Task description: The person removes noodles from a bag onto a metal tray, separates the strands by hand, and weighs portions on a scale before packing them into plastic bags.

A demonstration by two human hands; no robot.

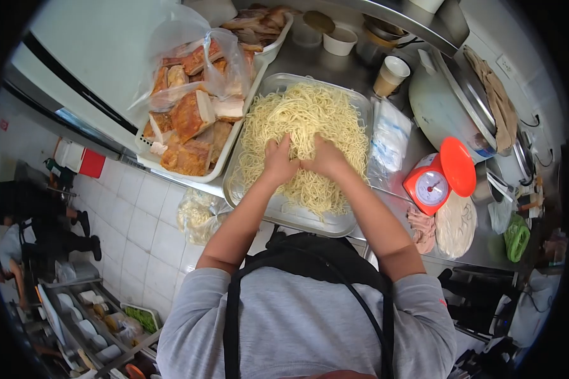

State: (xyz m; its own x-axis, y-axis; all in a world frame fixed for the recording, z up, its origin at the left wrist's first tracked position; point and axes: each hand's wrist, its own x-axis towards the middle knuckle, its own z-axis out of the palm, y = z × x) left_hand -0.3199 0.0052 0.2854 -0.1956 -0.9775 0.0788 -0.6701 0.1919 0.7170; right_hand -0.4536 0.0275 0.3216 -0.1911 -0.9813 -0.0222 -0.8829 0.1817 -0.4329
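Observation:
A wide metal tray [336, 224] holds a large heap of pale noodles [303, 104]. Both hands are in the middle of the heap, close together. My left hand [279, 161] has its fingers sunk into the noodles, tips hidden. Beside it, my right hand [325, 156] also reaches into the noodles, its fingertips buried. How much each hand grips cannot be made out.
A white tray of cooked meat pieces [186, 120] is at the left. To the right are plastic bags [391, 136], a red scale [431, 188], a paper cup [392, 74] and a large pot [446, 101]. Another person [35, 211] stands far left.

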